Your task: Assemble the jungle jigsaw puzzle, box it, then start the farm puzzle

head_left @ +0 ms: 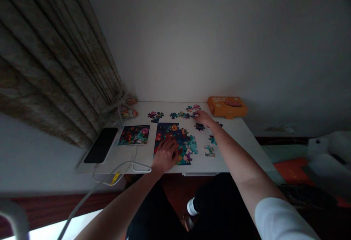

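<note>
A white desk (pixel 212 167) stands against a pale wall (pixel 192 42), a curtain (pixel 52 68) at left. The left hand (pixel 166 156) lies spread on the half-built jigsaw (pixel 167 132); the right hand (pixel 204 118) curls at far right among loose pieces (pixel 178 115), any pinch unclear, near an orange box (pixel 227 107).

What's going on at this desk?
A person is sitting at a white table with a jigsaw puzzle. Their left hand lies on the partly assembled puzzle, and their right hand is among the loose puzzle pieces towards the far side. A colourful picture card and a black phone lie to the left, and an orange box sits at the far edge.
</note>
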Tool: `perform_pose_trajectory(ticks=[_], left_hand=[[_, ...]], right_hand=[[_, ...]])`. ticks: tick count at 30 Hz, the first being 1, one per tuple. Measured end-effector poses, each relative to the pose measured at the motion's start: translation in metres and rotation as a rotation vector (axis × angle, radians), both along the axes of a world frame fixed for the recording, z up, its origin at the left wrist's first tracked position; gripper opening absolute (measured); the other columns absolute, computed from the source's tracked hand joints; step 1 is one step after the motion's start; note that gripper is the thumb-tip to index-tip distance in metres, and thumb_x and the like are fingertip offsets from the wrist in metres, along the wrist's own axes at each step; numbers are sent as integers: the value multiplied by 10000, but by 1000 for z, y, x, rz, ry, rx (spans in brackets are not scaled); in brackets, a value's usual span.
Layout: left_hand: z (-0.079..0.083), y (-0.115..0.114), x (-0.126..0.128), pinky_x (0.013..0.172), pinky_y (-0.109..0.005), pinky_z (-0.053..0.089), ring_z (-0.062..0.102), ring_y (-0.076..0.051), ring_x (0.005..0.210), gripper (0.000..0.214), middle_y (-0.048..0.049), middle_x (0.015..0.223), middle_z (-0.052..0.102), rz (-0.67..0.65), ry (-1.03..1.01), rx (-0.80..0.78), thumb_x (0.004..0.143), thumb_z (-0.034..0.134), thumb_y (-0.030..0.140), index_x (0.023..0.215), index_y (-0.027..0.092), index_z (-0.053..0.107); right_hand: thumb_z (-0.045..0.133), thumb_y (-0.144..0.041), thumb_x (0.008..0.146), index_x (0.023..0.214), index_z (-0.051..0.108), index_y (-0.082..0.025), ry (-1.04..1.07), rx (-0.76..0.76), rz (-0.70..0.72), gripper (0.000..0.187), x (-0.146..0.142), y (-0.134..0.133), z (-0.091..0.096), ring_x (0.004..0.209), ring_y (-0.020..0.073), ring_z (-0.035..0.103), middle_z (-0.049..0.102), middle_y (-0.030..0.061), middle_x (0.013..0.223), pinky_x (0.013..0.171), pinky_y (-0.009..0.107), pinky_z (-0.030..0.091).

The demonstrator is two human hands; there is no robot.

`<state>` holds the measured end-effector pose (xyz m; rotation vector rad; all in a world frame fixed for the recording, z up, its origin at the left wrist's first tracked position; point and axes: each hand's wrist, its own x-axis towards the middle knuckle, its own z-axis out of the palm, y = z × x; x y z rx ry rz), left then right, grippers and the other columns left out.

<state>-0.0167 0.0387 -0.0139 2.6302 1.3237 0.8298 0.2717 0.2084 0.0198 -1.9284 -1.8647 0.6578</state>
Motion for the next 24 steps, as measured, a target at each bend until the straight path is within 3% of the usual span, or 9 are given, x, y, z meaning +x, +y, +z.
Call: perform_pose_trajectory(ticks=[4, 7, 10, 15, 19, 24], left_hand=[[1, 0, 0, 1131, -529, 478, 663, -270, 1222, 277, -93, 1265, 742, 0, 21, 8, 952, 568, 202, 1173, 228, 733], [1, 0, 0, 1132, -538, 476, 657, -276, 1234, 291, -101, 1274, 737, -6, 35, 19, 958, 556, 200, 1187, 230, 732], [-1, 1, 0, 1129, -532, 476, 653, -280, 1243, 285, -110, 1281, 733, -13, 47, 31, 969, 544, 209, 1188, 213, 726], [-4, 1, -1, 1111, -516, 488, 656, -280, 1232, 296, -110, 1287, 730, -24, 80, 46, 985, 514, 220, 1203, 202, 714], [0, 7, -1, 1069, -503, 508, 664, -288, 1200, 273, -107, 1268, 736, -17, 113, 50, 974, 537, 226, 1173, 203, 723], [6, 16, 6, 1022, -476, 527, 681, -287, 1158, 256, -121, 1232, 742, -4, 161, 56, 961, 548, 202, 1147, 202, 724]], right_hand=[[648, -256, 840, 978, 733, -167, 65, 32, -36, 185, 2, -28, 2, 946, 249, 690, 772, 77, 943, 828, 314, 524], [679, -305, 801, 975, 711, -177, 252, 90, -78, 218, 5, -65, -4, 847, 227, 679, 755, 41, 888, 760, 298, 519], [714, -301, 744, 1071, 672, -192, 438, 163, -125, 347, 5, -110, -20, 826, 207, 671, 749, 40, 964, 736, 289, 516], [705, -366, 771, 1157, 623, -207, 540, 208, -187, 425, 7, -175, -50, 655, 164, 599, 697, 3, 842, 629, 269, 483], [617, -347, 865, 1231, 644, -203, 449, 238, -186, 395, 6, -198, -50, 711, 180, 634, 716, 34, 911, 694, 297, 523], [559, -299, 916, 1317, 651, -210, 403, 211, -30, 421, -8, -207, -34, 741, 186, 649, 732, 58, 960, 762, 321, 541]])
